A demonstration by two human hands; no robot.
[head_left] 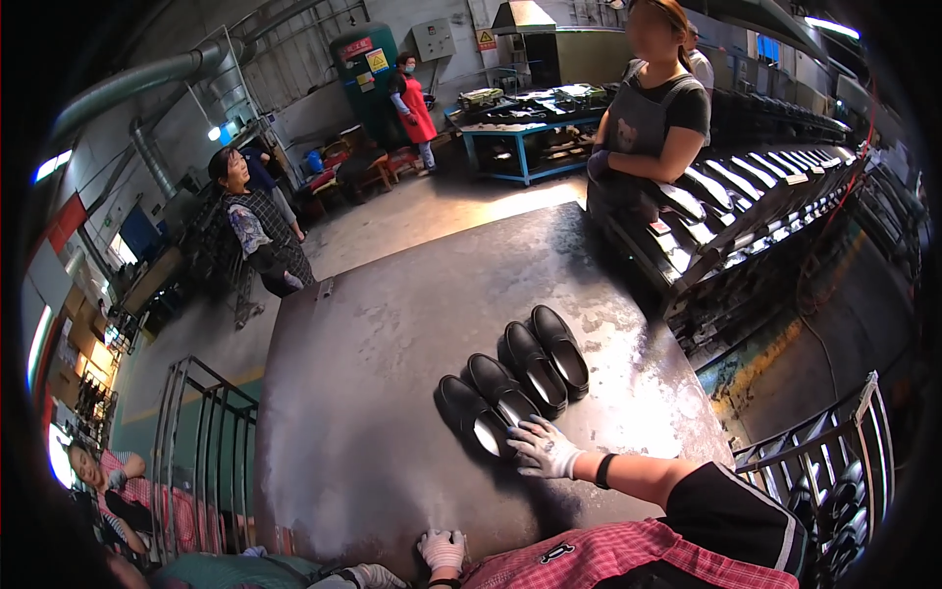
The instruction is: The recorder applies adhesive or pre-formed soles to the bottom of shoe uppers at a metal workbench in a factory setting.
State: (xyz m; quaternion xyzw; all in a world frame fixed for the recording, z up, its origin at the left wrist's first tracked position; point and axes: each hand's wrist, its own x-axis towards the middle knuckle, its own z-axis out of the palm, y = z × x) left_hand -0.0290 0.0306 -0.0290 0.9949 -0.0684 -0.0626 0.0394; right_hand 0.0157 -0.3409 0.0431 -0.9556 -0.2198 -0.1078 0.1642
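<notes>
Four black slip-on shoes (528, 351) are lined up side by side on the right half of a broad worktable (373, 422), their rounded toes pointed away from the wearer. A smooth, softly shining surface is shown by the uppers, and pale insoles are seen through the low oval openings. By the right hand (543, 449), in a white knitted glove, the heel end of the two leftmost shoes is reached; the fingers are spread and not closed around either, and whether any pressure is applied cannot be told. The left hand (442, 552), also gloved, is rested at the table's near edge; whether it is clenched cannot be told. The flat, metal-looking tabletop is mottled with scuffs and glare. In a metal-barred rack (872, 385) at the right, more black shoes (842, 491) are held.
</notes>
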